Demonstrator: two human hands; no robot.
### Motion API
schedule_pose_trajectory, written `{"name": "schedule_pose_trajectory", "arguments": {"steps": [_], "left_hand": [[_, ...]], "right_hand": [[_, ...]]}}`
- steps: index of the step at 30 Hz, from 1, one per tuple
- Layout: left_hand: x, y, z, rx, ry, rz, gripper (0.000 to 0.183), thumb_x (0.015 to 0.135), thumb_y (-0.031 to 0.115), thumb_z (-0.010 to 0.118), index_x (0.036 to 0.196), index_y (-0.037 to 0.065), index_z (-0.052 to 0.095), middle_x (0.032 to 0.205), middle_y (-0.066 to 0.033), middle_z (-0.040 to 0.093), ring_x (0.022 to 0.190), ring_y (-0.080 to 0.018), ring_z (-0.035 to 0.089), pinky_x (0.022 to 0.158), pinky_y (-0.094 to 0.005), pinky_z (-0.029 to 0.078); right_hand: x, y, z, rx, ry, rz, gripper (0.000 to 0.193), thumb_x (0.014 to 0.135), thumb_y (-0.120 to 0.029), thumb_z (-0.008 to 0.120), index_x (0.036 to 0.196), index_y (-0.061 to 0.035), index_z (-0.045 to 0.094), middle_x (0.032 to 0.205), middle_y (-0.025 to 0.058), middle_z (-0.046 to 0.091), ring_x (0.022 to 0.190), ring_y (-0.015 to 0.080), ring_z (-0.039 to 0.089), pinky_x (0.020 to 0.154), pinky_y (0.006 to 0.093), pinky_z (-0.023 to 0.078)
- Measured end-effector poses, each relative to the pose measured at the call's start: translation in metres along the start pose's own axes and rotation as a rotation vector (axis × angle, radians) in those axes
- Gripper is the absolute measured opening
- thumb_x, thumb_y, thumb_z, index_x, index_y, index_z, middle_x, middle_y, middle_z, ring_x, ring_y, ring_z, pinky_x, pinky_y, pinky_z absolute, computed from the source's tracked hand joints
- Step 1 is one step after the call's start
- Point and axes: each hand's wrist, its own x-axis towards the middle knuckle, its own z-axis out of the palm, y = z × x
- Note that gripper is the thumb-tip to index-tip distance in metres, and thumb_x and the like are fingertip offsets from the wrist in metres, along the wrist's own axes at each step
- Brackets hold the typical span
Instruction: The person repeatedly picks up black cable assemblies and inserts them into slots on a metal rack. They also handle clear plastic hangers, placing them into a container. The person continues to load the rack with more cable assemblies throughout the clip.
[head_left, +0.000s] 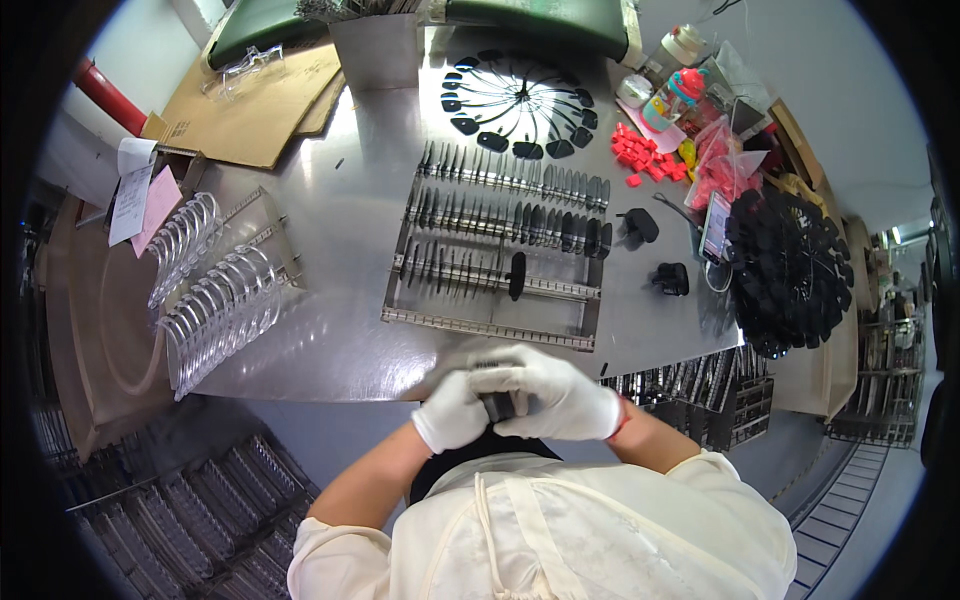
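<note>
While both your gloved hands, left hand (452, 412) and right hand (556, 394), close their grip on the small black part (499, 404) at the bench (330, 250) edge, you seem mid-fitting; next, seat it on the metal rack (495, 250).

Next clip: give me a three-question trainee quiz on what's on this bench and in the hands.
1. True or false: both gloved hands, left hand and right hand, are on one small black part.
2. The metal rack on the steel table has its nearest row: A) packed with black parts B) bare.
3. What colour are the small blocks heaped at the table's far right?

Key: 1 true; 2 B; 3 red.
</note>
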Motion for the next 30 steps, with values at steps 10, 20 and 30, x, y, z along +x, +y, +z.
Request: {"name": "schedule_pose_trajectory", "arguments": {"steps": [10, 20, 30], "left_hand": [[0.052, 0.027, 0.004, 0.848, 0.462, 0.486, 0.041, 0.082, 0.020, 0.077, 0.120, 0.007, 0.069, 0.106, -0.0131, 0.075, 0.095, -0.0302, 0.073, 0.086, -0.0390, 0.056], [0.035, 0.051, -0.049, 1.259, 0.435, 0.367, 0.074, 0.070, 0.020, 0.084, 0.137, 0.002, 0.057, 0.128, -0.0138, 0.066, 0.130, -0.0398, 0.055, 0.109, -0.0666, 0.036], [-0.005, 0.017, -0.052, 1.058, 0.695, 0.289, 0.068, 0.076, 0.001, 0.074, 0.141, 0.000, 0.056, 0.134, -0.0159, 0.066, 0.136, -0.0394, 0.053, 0.115, -0.0535, 0.038]], "right_hand": [[-0.008, 0.067, -0.023, 1.359, 0.520, -0.297, 0.051, 0.094, -0.005, 0.065, 0.142, -0.0158, 0.051, 0.128, 0.0163, 0.061, 0.121, 0.0282, 0.059, 0.102, 0.0431, 0.051], [0.033, 0.103, -0.046, -0.317, 0.679, -0.197, 0.041, 0.078, 0.009, 0.078, 0.116, -0.0050, 0.068, 0.127, 0.0100, 0.063, 0.123, 0.0237, 0.061, 0.102, 0.0348, 0.051], [0.028, 0.087, -0.047, -0.685, 0.650, -0.156, 0.035, 0.075, -0.014, 0.083, 0.109, -0.0226, 0.076, 0.126, 0.0133, 0.066, 0.109, 0.0313, 0.068, 0.090, 0.0380, 0.057]]}}
